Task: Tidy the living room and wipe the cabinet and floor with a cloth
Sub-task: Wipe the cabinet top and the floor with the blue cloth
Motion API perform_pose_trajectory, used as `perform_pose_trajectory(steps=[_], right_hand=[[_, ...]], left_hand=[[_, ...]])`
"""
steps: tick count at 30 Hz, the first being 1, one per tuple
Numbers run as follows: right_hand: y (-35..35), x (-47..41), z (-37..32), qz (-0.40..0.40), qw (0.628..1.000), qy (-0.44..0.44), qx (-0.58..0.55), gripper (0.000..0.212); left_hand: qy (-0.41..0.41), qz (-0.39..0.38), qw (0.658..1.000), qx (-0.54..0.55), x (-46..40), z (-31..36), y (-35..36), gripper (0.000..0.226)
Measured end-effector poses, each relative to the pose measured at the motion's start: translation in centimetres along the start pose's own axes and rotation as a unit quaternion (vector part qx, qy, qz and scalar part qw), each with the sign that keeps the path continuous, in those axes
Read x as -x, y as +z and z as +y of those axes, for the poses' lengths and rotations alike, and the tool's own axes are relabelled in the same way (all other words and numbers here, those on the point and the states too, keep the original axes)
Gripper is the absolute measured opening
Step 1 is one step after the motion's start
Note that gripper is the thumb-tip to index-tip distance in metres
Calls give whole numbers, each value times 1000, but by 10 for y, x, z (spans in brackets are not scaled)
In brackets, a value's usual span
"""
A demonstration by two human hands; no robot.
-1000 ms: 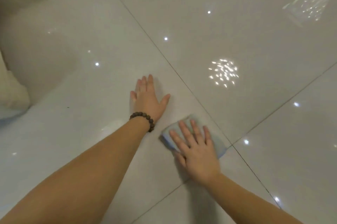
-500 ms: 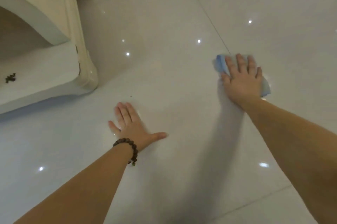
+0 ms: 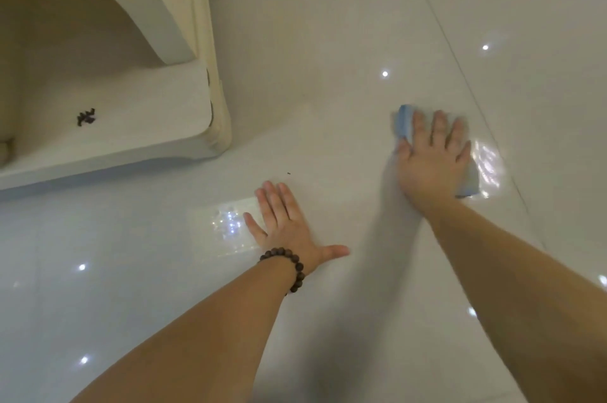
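Floor-wiping is the step we judge ourselves to be in: our right hand lies flat with its fingers spread on the blue cloth, pressing it to the glossy tiled floor, while our left hand is planted bare on the tile with straight fingers and the thumb out, a beaded bracelet at its wrist. How much of the floor is wiped we cannot tell; the tiles gleam everywhere, yet a small dark speck lies just ahead of the left hand, so that patch looks undone. Whether the cabinet has been wiped or the room tidied is not shown. Off to the left of the left hand stands a cream furniture leg, with a dark clump of debris beyond it; reaching that means working around the leg.
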State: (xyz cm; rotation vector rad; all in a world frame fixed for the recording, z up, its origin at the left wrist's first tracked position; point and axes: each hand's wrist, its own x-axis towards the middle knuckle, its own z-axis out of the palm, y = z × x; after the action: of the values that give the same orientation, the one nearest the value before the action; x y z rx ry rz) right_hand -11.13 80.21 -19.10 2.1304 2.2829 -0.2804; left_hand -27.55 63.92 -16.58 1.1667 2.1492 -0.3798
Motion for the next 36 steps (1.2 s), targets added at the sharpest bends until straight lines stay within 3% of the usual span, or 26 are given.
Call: perform_pose_trajectory(steps=[1, 3, 4, 5, 6, 8, 10, 11, 13, 16, 20, 25, 31, 34, 36], right_hand=[[8, 25, -25, -12, 994, -105, 16, 64], [20, 63, -41, -49, 939, -339, 27, 58], [19, 64, -31, -51, 914, -401, 40, 55], [17, 54, -11, -36, 911, -407, 50, 54], [15, 44, 14, -24, 938, -341, 48, 56], [3, 37, 71, -15, 996, -92, 15, 61], [-2, 66, 96, -9, 992, 122, -40, 64], [3, 93, 87, -7, 985, 165, -45, 64], [14, 155, 47, 5, 996, 83, -43, 62], [26, 230, 15, -33, 985, -170, 4, 59], [22, 245, 61, -57, 964, -258, 25, 57], [28, 251, 56, -68, 974, -212, 47, 59], [20, 247, 98, -52, 972, -226, 25, 56], [12, 236, 226, -28, 998, -32, 40, 61], [-6, 232, 306, -41, 989, 142, 21, 66]], left_hand=[[3, 5, 1000, 5, 0, -1, 1, 156], [8, 7, 1000, 9, 0, -2, 2, 156], [9, 6, 1000, 9, 0, -2, 2, 156], [9, 9, 1000, 10, 0, -3, 3, 157], [8, 12, 1000, 12, 0, -3, 2, 157], [7, 15, 1000, 13, 1, -1, 3, 158], [6, 16, 1000, 10, 1, 1, 3, 159], [3, 16, 1000, 9, 1, 1, 3, 159], [6, 12, 1000, 11, 3, 1, 0, 158], [16, 15, 1000, 19, 8, 1, -2, 155], [35, 39, 997, 52, 13, -7, -4, 149], [97, 103, 986, 93, 67, -36, 29, 138], [84, -31, 995, 31, 148, -8, 107, 149], [58, -39, 997, -16, 143, -4, 124, 155], [55, -33, 997, -32, 141, -3, 128, 156]])
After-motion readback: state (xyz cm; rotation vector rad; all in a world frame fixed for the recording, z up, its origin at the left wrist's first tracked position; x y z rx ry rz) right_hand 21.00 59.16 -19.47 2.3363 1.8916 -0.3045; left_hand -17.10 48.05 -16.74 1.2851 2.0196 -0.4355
